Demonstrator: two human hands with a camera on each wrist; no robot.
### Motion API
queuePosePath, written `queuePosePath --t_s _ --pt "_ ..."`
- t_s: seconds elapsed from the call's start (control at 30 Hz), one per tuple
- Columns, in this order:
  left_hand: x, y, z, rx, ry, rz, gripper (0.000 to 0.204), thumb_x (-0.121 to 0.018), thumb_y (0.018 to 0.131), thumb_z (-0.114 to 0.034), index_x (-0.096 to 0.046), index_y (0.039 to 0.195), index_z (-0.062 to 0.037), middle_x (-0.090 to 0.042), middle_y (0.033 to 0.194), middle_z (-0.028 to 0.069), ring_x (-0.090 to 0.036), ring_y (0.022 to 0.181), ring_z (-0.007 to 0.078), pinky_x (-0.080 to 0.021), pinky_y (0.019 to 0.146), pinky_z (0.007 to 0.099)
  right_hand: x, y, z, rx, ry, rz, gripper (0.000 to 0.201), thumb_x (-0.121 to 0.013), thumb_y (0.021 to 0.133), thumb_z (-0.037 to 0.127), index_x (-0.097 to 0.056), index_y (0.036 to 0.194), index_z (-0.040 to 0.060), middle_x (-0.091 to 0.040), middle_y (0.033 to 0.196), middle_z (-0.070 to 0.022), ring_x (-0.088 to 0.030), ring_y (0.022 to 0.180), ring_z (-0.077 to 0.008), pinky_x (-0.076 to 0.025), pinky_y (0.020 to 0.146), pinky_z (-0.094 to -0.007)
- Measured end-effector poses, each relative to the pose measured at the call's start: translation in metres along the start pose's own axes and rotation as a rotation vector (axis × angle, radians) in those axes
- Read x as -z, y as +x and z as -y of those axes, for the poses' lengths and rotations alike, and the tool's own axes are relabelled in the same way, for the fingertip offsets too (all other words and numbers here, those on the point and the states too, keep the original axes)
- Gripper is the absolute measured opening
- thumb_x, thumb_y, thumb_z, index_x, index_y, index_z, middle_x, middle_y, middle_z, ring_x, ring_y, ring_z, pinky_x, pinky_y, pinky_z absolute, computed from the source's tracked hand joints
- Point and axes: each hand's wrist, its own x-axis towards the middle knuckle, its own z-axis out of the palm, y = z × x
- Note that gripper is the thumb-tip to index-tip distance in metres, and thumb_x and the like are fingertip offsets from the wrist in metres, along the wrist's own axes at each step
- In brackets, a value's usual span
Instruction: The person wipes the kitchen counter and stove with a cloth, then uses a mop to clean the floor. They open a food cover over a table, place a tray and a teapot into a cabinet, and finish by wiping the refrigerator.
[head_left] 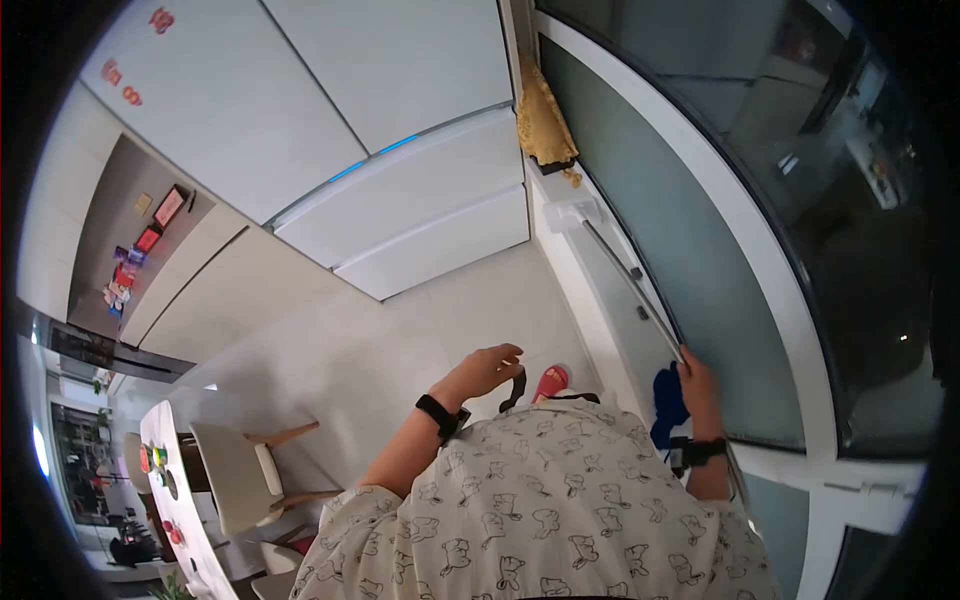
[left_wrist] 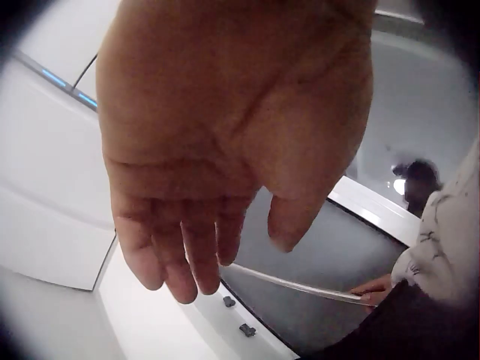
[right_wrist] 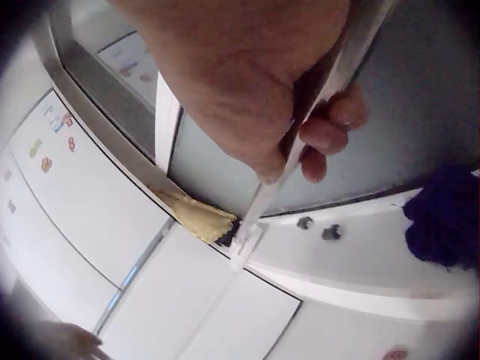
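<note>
My right hand [head_left: 698, 385] grips a long metal pole [head_left: 640, 290] near its upper end. In the right wrist view, the thumb and fingers [right_wrist: 330, 131] wrap around the pole. At the far end, its white head [head_left: 572, 215] is on the white ledge [head_left: 610, 300] beside the window. A dark blue cloth [head_left: 668, 405] lies on the ledge close to the right hand. My left hand [head_left: 485, 370] hangs in front of the body, palm visible in the left wrist view, fingers [left_wrist: 199, 255] loosely bent and holding nothing.
A yellow cloth-like item [head_left: 545, 115] stands at the ledge's far end. Two small dark pieces [head_left: 642, 313] lie along the ledge. Ahead is a white refrigerator [head_left: 400, 200]; to the left are a chair [head_left: 235, 475] and a table [head_left: 180, 500]. Frosted glass [head_left: 690, 240] borders the right side.
</note>
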Motion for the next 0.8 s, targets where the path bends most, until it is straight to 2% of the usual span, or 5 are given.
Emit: queuePosePath --t_s 0.13,0.37,0.47,0.57,0.8 --pt "0.029 0.071 0.002 -0.078 -0.038 -0.033 0.036 -0.051 0.089 -0.024 -0.049 0.116 -0.0008 -0.062 0.101 0.0146 -0.061 0.090 0.0268 -0.048 0.077 0.0339 0.079 0.027 0.075 0.036 -0.323 -0.029 0.028 -0.050 0.087 0.018 -0.057 0.113 0.0106 -0.061 0.095 -0.0174 -0.059 0.083 -0.0336 -0.047 0.074 -0.0396" --pt "0.059 0.240 -0.072 -0.403 0.007 -0.134 0.068 -0.060 0.079 -0.018 -0.023 0.135 -0.0081 -0.030 0.131 0.0209 -0.053 0.099 0.0375 -0.048 0.081 0.0396 0.143 0.121 0.238 -0.022 -0.876 0.016 0.025 -0.052 0.086 0.017 -0.056 0.106 0.0044 -0.062 0.082 -0.0150 -0.062 0.080 -0.0280 -0.048 0.070 -0.0393" --pt "0.080 0.310 -0.092 -0.462 0.024 -0.370 0.061 -0.059 0.082 -0.018 -0.025 0.131 -0.0086 -0.036 0.127 0.0190 -0.056 0.094 0.0367 -0.048 0.081 0.0406 0.151 0.177 0.302 0.135 -1.110 -0.069 0.022 -0.050 0.085 0.014 -0.056 0.104 0.0051 -0.063 0.076 -0.0115 -0.063 0.079 -0.0249 -0.049 0.069 -0.0391" --pt "0.114 0.369 -0.098 -0.393 -0.025 -0.354 0.038 -0.056 0.083 -0.018 -0.039 0.114 -0.0055 -0.048 0.113 0.0178 -0.057 0.086 0.0375 -0.048 0.073 0.0432 0.154 0.236 0.368 0.183 -1.215 -0.117 0.020 -0.050 0.084 0.011 -0.057 0.101 0.0063 -0.063 0.072 -0.0081 -0.063 0.077 -0.0223 -0.047 0.080 -0.0387" --pt "0.215 0.451 -0.063 -0.408 -0.140 -0.253 0.021 -0.050 0.088 -0.023 -0.046 0.095 -0.0032 -0.058 0.083 0.0182 -0.060 0.067 0.0312 -0.047 0.062 0.0418 0.140 0.372 0.447 0.981 -1.082 -0.638 0.028 -0.056 0.078 0.011 -0.058 0.105 0.0108 -0.055 0.094 -0.0059 -0.056 0.087 -0.0208 -0.038 0.092 -0.0412"
